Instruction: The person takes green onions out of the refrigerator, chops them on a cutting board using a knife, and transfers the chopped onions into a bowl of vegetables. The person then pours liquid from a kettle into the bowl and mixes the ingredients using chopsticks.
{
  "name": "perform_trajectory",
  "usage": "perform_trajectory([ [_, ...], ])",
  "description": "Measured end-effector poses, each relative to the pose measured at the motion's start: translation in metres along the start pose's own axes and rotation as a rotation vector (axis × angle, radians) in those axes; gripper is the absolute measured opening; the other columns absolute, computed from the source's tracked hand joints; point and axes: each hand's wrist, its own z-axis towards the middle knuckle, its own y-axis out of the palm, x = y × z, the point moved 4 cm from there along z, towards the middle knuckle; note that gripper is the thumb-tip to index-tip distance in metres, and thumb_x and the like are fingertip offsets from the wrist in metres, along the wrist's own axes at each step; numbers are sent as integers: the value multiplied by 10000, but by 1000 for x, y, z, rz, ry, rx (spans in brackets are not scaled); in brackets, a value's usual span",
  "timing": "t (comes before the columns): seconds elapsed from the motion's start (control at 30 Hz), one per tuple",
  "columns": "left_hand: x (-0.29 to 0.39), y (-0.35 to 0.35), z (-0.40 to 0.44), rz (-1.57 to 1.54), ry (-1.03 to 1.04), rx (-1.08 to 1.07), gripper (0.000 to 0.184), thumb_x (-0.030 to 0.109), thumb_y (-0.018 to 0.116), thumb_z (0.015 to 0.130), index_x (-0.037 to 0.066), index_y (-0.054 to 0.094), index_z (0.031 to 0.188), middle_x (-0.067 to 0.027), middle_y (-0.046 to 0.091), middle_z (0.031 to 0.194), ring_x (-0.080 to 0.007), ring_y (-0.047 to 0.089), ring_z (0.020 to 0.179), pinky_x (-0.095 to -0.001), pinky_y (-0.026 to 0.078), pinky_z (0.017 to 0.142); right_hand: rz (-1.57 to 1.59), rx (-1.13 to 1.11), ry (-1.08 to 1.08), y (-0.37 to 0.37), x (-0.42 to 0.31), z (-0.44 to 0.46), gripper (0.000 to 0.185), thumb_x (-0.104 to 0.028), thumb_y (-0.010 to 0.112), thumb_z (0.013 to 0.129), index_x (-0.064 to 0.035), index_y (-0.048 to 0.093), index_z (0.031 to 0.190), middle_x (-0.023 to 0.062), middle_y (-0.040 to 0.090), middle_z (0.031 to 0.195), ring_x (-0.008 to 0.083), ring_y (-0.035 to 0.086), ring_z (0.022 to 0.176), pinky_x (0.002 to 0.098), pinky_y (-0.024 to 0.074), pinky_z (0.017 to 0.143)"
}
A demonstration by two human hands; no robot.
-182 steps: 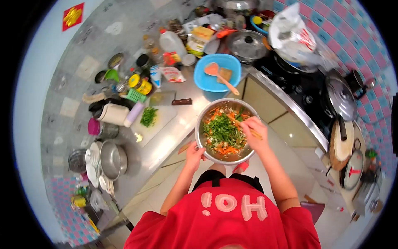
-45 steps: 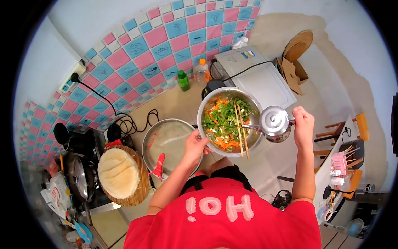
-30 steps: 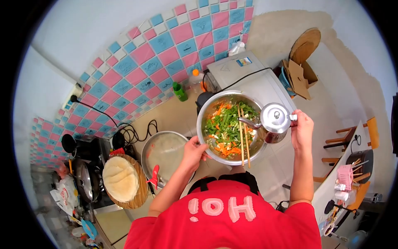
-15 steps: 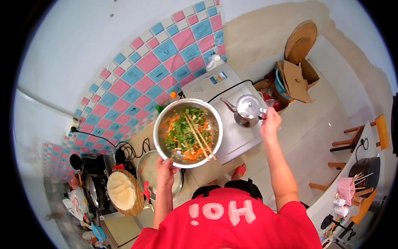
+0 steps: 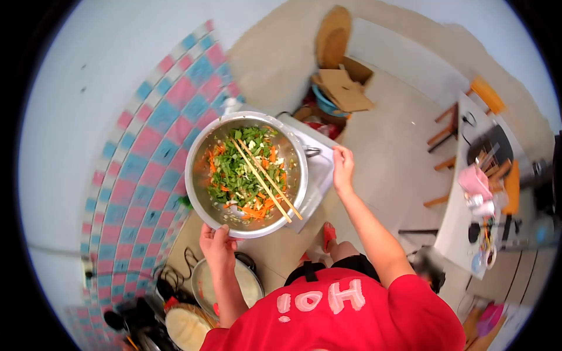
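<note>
My left hand [image 5: 218,241] grips the near-left rim of a large steel bowl [image 5: 199,175], thumb over the edge. Chopped green leaves, orange carrot shreds and small pale bits make up the vegetable mix [image 5: 243,169] inside. A pair of chopsticks [image 5: 261,180] rests across the mix, their ends over the near-right rim. Just right of the bowl shows the metal handle of a kettle [image 5: 312,151]; the rest of the kettle is hidden behind the bowl. My right hand [image 5: 343,168] is apart from that handle, holding nothing, fingers loosely bent, over the edge of the pale flat top [image 5: 321,178].
Below the bowl stands a wide pan [image 5: 252,281] with pale contents, beside a stack of round flatbreads [image 5: 186,329]. Cardboard boxes [image 5: 345,90] are at the far wall. On the right, a white table [image 5: 453,234] has a pink holder [image 5: 475,182] and chairs around it.
My right hand has let go of the kettle handle. The view has turned right, and the bowl, still in my left hand, now covers most of the kettle.
</note>
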Motion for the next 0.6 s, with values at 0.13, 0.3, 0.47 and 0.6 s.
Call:
perform_trajectory([
  [0.13,-7,76,-7,43,-92,-279,205,-14,532,818,-10,538,1023,-62,617,764,-144,595,492,-212,398,359,190,143,225,-92,-16,-31,131,-160,576,932,-35,609,950,20,607,914,102,561,805,246,461,740],
  [0.3,54,29,61,104,-309,-579,205,-8,515,811,55,546,1004,13,576,746,-30,473,487,-198,379,378,116,470,234,-47,-77,-126,125,-143,602,909,-19,622,904,25,645,858,86,570,796,236,462,733],
  [0.47,62,44,115,135,-511,-852,200,-21,502,800,53,560,977,-18,600,744,-68,492,463,-206,404,382,-53,904,167,-65,-143,-174,117,-121,591,906,-6,613,909,32,645,826,91,569,746,231,461,697],
  [0.6,65,71,157,151,-623,-1122,175,-17,513,794,48,574,944,-32,617,742,-81,504,470,-209,355,366,-104,1239,30,-78,-185,-222,117,-108,589,896,8,602,908,29,640,797,89,564,714,227,457,659],
])
